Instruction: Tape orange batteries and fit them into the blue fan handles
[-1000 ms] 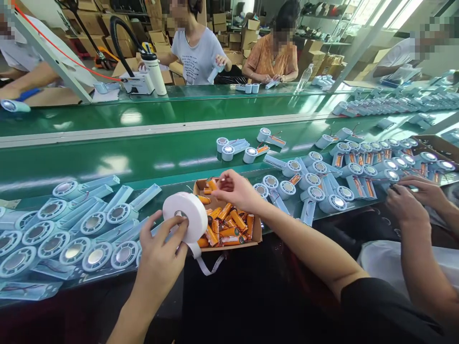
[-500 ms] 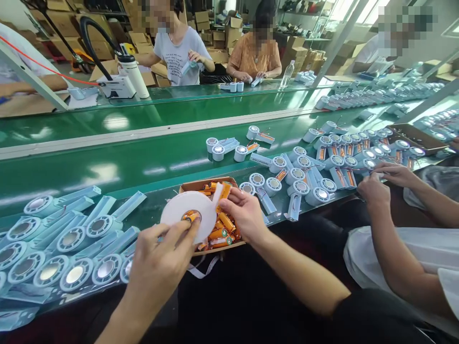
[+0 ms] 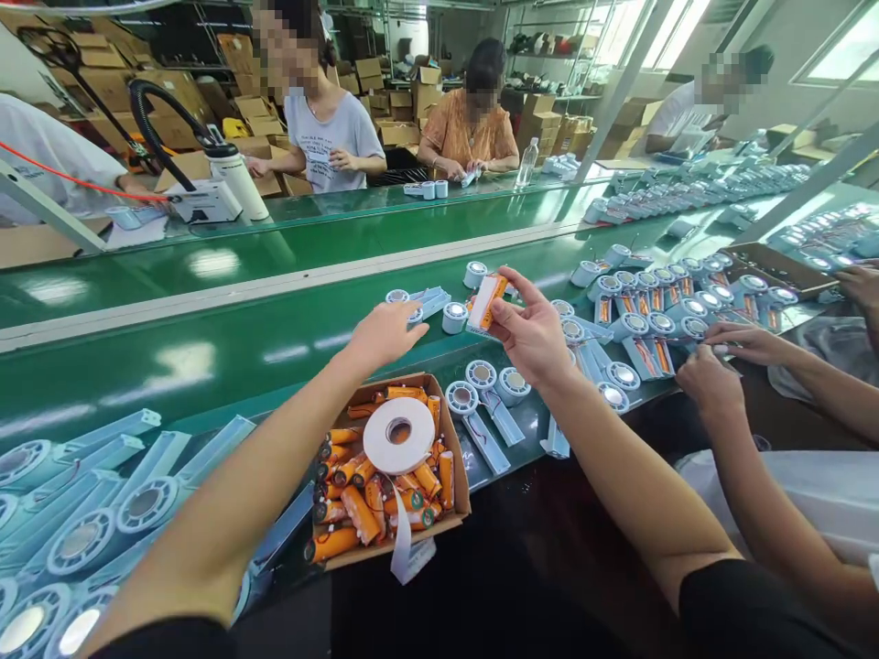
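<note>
My right hand (image 3: 532,334) pinches an orange battery (image 3: 491,302) with a strip of white tape along its side, above the green bench. At the light-blue fan-like housings, my left hand (image 3: 390,337) reaches out with its thumb and fingers apart, partly covering one housing (image 3: 414,313). Whether its fingertips touch that housing I cannot tell. Between my forearms stands a cardboard box (image 3: 461,499) full of orange batteries (image 3: 361,513). On top of them lies a roll of white tape (image 3: 376,439), its loose end hanging over the box's front edge.
Rows of light-blue housings (image 3: 82,540) lie at the left, and more housings (image 3: 632,325) with batteries in their handles at the right. A co-worker's hands (image 3: 718,366) work close on my right. Across the green belt (image 3: 171,339), other people stand or sit near a bottle (image 3: 527,163).
My left hand has let go of the tape roll, which now rests on the batteries, and has moved forward to the housings. My right hand has carried the taped battery up and right.
</note>
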Available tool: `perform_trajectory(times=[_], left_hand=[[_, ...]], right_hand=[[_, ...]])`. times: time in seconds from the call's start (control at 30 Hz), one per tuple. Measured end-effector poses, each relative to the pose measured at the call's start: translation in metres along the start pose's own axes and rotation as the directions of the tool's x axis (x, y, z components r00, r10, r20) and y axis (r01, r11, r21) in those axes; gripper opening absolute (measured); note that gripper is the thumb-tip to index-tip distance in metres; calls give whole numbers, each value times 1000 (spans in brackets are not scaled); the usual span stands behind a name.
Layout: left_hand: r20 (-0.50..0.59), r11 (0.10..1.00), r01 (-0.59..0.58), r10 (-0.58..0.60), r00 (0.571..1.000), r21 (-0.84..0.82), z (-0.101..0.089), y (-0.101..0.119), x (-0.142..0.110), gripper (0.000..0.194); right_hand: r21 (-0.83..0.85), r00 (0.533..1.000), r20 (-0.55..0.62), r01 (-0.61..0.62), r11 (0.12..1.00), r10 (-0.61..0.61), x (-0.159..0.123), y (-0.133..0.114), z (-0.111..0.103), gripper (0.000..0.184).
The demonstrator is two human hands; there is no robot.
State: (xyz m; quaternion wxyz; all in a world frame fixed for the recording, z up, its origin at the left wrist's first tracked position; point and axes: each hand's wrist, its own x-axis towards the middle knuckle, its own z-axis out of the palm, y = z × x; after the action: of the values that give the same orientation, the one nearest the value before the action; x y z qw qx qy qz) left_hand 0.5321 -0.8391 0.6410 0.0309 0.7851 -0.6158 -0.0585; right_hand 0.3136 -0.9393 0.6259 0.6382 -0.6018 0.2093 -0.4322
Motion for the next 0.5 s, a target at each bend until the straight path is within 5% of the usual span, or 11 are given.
perform_trajectory(times=[0.1,0.17,0.33,0.5], left_hand=[[78,995,-1,-6,997,95,13,18,70,53],[112,992,-24,10,994,125,24,20,83,41],[170,980,-54,20,985,193,32,-32,47,29],[256,990,-24,-13,966,140,38,-83,33,23]], right_hand=[[-22,999,41,2,1000,-1,3,2,3,73],[-67,998,61,15,998,-10,5,-2,-9,69],[-238,993,119,55,970,-27,24,-2,-35,49],[-404,925,376,115,907,50,73,49,19,36]])
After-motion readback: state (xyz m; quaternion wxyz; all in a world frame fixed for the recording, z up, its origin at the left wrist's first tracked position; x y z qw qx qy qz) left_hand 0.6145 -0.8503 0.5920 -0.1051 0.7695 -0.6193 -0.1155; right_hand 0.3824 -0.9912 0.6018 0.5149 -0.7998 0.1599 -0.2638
